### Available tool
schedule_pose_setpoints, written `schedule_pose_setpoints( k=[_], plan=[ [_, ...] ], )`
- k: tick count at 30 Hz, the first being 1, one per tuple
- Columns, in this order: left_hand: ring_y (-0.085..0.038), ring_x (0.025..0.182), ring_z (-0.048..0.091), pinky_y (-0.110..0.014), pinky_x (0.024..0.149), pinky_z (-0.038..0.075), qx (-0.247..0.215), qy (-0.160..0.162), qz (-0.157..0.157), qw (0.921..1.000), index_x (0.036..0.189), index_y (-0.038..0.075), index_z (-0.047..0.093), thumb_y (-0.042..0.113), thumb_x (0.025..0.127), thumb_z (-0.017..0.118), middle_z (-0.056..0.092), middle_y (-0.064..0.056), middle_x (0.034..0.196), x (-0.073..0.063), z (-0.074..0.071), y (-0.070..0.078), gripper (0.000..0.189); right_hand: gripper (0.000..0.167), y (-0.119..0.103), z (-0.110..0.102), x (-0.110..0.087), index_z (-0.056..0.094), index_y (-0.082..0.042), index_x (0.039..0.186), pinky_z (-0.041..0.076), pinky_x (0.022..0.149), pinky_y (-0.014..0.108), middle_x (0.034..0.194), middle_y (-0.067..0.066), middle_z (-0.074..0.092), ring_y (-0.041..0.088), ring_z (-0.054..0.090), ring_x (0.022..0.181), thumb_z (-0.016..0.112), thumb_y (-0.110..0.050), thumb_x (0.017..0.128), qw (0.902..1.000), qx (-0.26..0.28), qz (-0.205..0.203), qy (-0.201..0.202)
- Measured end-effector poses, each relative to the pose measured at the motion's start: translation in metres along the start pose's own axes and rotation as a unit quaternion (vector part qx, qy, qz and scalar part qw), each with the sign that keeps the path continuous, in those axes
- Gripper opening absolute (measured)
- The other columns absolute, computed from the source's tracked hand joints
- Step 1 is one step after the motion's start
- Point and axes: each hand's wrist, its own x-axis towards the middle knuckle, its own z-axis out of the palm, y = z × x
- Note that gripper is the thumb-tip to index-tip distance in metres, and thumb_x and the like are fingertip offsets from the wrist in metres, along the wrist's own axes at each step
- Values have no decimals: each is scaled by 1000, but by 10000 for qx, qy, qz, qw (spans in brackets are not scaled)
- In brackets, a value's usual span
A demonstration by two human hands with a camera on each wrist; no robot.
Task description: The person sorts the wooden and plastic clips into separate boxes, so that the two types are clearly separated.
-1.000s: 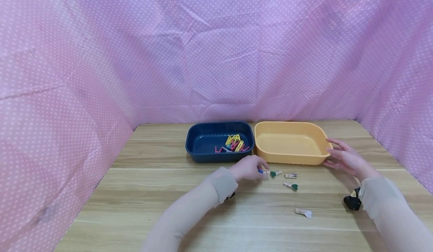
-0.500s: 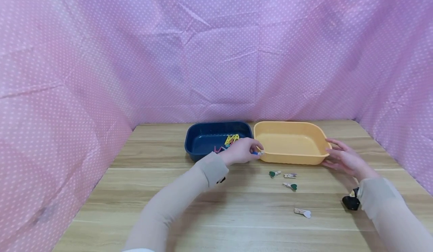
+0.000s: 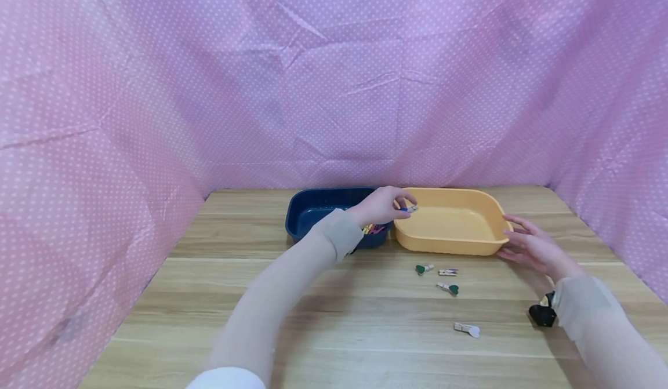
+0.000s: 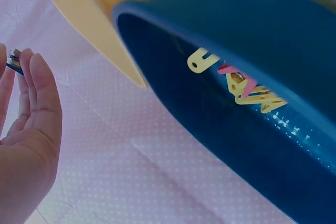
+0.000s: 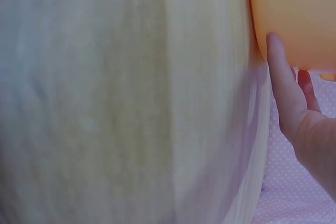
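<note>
My left hand [image 3: 382,205] is over the left end of the yellow bin [image 3: 450,246], near where it adjoins the navy blue bin [image 3: 309,239]. Between thumb and fingertips it pinches a small wooden clothespin [image 3: 412,208] with a blue part; the left wrist view shows this clothespin [image 4: 14,60] at the frame's edge. My right hand [image 3: 540,250] rests against the outside of the yellow bin's right end, its fingers fairly straight. In the right wrist view the thumb [image 5: 281,72] lies along the bin wall. Yellow and pink plastic clothespins [image 4: 257,95] lie inside the blue bin, partly hidden by its wall.
Several wooden clothespins lie on the table before the bins: two with green hearts [image 3: 420,269] [image 3: 453,289], one purplish clothespin [image 3: 447,272] and one with a white heart [image 3: 472,331]. Pink dotted cloth [image 3: 334,87] hangs around the wooden table [image 3: 209,308].
My left hand has lifted the blue-marked clothespin off the table beside a green-heart one and carried it up over the yellow bin's left edge. The right hand has stayed at the bin.
</note>
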Motion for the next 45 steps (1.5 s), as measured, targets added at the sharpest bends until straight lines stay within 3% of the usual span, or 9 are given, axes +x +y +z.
schedule_pose_setpoints(
  k=[9, 21, 26, 31, 35, 45],
  plan=[
    [-14, 86, 54, -18, 67, 48, -311, 46, -116, 9994, 124, 16, 61, 17, 87, 69, 61, -1, 99, 30, 13, 2, 37, 42, 0, 0, -2, 62, -27, 114, 57, 79, 37, 97, 3, 60, 19, 66, 91, 39, 4, 98, 9998, 104, -73, -147],
    [-11, 81, 53, -18, 65, 45, 169, -37, -243, 9996, 120, 14, 62, 18, 87, 70, 59, 2, 90, 50, 30, -5, 34, 40, 2, 2, 0, 61, -30, 113, 57, 79, 36, 99, 2, 60, 17, 66, 92, 43, 2, 98, 10000, -74, -46, -23],
    [-14, 89, 57, -19, 69, 47, 227, -3, -283, 9993, 123, 14, 61, 19, 86, 70, 63, -3, 103, 52, 32, -7, 38, 39, 2, 3, -1, 60, -31, 114, 57, 79, 36, 99, 1, 60, 17, 65, 92, 43, 1, 98, 9998, -172, -18, 85],
    [-20, 109, 58, -23, 83, 51, -34, 173, -369, 9992, 130, 15, 56, 20, 86, 71, 58, -8, 126, 52, 31, -8, 47, 37, 1, 2, -1, 59, -31, 113, 57, 79, 36, 99, 0, 60, 16, 65, 91, 45, 0, 98, 9995, -255, -12, 192],
    [-21, 114, 57, -26, 88, 51, -258, 284, -387, 9985, 130, 15, 55, 20, 86, 70, 56, -9, 130, 50, 30, -8, 47, 37, 1, 2, 0, 60, -30, 113, 57, 79, 36, 99, 0, 61, 17, 66, 91, 46, 0, 97, 9997, -204, -14, 164],
    [-21, 111, 58, -23, 88, 50, -461, 122, 246, 9986, 129, 12, 57, 20, 88, 68, 58, -11, 128, 33, 31, 4, 43, 38, 1, 2, -1, 60, -30, 113, 58, 77, 36, 99, 0, 61, 17, 66, 90, 45, 1, 97, 9994, -249, -5, 234]
  ],
)
